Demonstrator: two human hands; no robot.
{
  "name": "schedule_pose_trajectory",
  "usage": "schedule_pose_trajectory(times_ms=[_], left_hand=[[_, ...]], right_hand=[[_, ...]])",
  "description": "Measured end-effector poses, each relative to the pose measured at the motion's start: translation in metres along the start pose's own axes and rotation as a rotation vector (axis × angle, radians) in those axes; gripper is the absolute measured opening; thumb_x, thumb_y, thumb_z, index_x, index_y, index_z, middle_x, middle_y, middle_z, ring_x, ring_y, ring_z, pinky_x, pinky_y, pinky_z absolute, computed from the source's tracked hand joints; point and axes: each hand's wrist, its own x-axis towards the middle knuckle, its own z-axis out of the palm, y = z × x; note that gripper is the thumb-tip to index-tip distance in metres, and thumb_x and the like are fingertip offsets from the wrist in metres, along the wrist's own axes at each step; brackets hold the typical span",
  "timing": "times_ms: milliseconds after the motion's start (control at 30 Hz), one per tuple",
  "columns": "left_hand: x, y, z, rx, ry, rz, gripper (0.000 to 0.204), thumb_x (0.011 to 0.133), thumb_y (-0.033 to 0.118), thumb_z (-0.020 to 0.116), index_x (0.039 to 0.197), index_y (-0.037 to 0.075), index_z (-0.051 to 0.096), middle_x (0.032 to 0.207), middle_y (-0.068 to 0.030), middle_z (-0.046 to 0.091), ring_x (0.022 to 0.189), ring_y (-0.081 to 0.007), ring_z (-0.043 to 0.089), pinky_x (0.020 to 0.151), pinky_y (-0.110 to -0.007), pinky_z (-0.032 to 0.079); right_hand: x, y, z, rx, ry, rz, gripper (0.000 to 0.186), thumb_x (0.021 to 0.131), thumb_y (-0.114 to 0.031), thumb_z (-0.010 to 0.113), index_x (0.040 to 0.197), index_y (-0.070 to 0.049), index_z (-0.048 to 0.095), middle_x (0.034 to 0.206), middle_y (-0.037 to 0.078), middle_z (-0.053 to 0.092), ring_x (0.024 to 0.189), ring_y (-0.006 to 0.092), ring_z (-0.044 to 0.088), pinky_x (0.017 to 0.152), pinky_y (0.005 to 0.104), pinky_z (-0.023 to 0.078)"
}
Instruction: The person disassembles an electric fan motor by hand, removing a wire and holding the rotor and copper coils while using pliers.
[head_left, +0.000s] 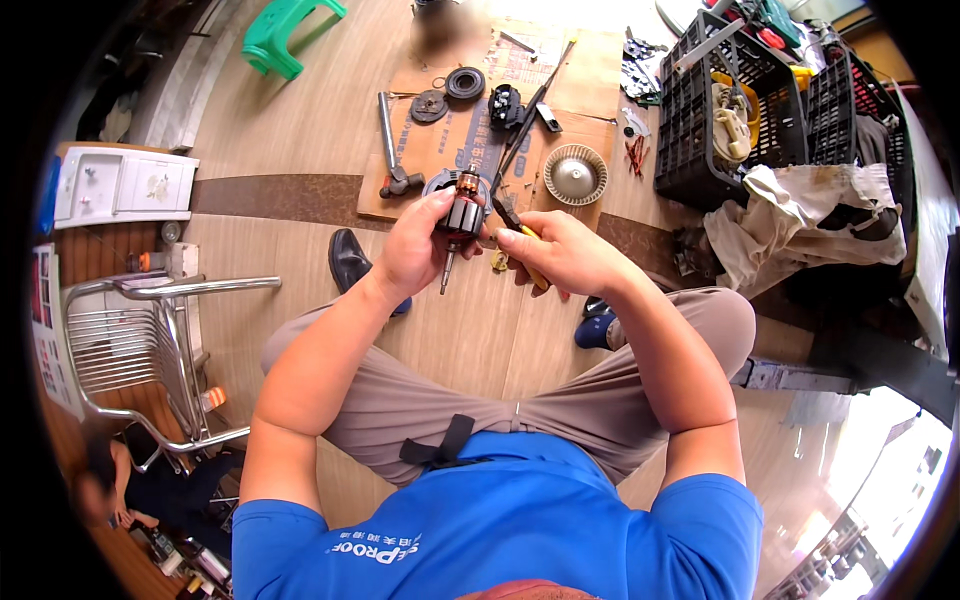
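Observation:
In my left hand (412,243) is a motor armature (462,216) with a dark ribbed core, copper windings at its far end and a thin steel shaft pointing back toward me. My right hand (572,246) is wrapped round pliers (538,279) with yellow-and-black handles. Their dark jaws lie close beside the armature; whether they touch it I cannot tell. Just beyond both hands, a round grey part (440,182) lies partly hidden behind the armature. A small brass-coloured piece (499,262) shows below the pliers, near the floor.
Flattened cardboard (455,130) carries a hammer (388,135), a black ring (464,84), a grey disc (429,106), a black housing (506,106) and a fan wheel (575,174). Black crates (690,150) and draped cloth (790,225) stand right. A metal chair (130,350) and another person (150,490) are left.

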Motion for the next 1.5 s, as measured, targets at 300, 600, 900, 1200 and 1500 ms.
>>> schedule_pose_trajectory(times_ms=[300, 600, 900, 1200, 1500], left_hand=[[-0.001, -0.005, 0.002, 0.069, -0.074, -0.013, 0.034, 0.102, 0.030, 0.037, 0.106, 0.003, 0.058, 0.091, -0.0071, 0.065, 0.080, -0.0155, 0.064, 0.062, -0.029, 0.050], [-0.003, -0.004, 0.002, 0.092, -0.145, -0.056, 0.036, 0.102, 0.030, 0.036, 0.109, 0.003, 0.058, 0.094, -0.0061, 0.064, 0.082, -0.0150, 0.063, 0.063, -0.029, 0.050], [-0.003, -0.009, -0.001, 0.092, -0.128, -0.040, 0.033, 0.102, 0.030, 0.038, 0.110, 0.004, 0.058, 0.094, -0.0046, 0.063, 0.081, -0.0126, 0.060, 0.066, -0.029, 0.051], [-0.003, -0.011, -0.001, 0.122, -0.099, -0.060, 0.033, 0.103, 0.030, 0.040, 0.111, 0.004, 0.058, 0.094, -0.0044, 0.063, 0.079, -0.0118, 0.059, 0.066, -0.029, 0.051], [-0.003, -0.009, -0.004, 0.109, -0.146, -0.085, 0.033, 0.103, 0.029, 0.038, 0.111, 0.004, 0.057, 0.097, -0.0060, 0.064, 0.085, -0.0134, 0.062, 0.067, -0.030, 0.052]], right_hand=[[0.001, 0.002, -0.001, 0.015, -0.041, 0.030, 0.054, 0.100, -0.050, 0.038, 0.095, -0.001, 0.060, 0.064, 0.006, 0.062, 0.050, 0.0112, 0.060, 0.039, 0.0238, 0.045], [0.003, 0.006, -0.006, 0.056, -0.082, 0.070, 0.064, 0.098, -0.056, 0.039, 0.093, 0.004, 0.063, 0.072, 0.012, 0.063, 0.059, 0.0156, 0.063, 0.047, 0.0294, 0.053], [0.004, 0.006, -0.004, 0.056, -0.062, 0.083, 0.065, 0.098, -0.056, 0.038, 0.102, 0.002, 0.065, 0.073, 0.011, 0.063, 0.057, 0.0159, 0.063, 0.047, 0.0298, 0.052], [0.005, 0.006, -0.005, -0.009, -0.046, 0.143, 0.065, 0.097, -0.058, 0.038, 0.099, 0.001, 0.065, 0.072, 0.009, 0.063, 0.056, 0.0157, 0.062, 0.047, 0.0301, 0.050], [0.005, 0.007, 0.002, 0.022, -0.023, 0.102, 0.054, 0.099, -0.047, 0.042, 0.095, 0.001, 0.066, 0.069, 0.008, 0.062, 0.055, 0.0150, 0.062, 0.049, 0.0296, 0.050]])
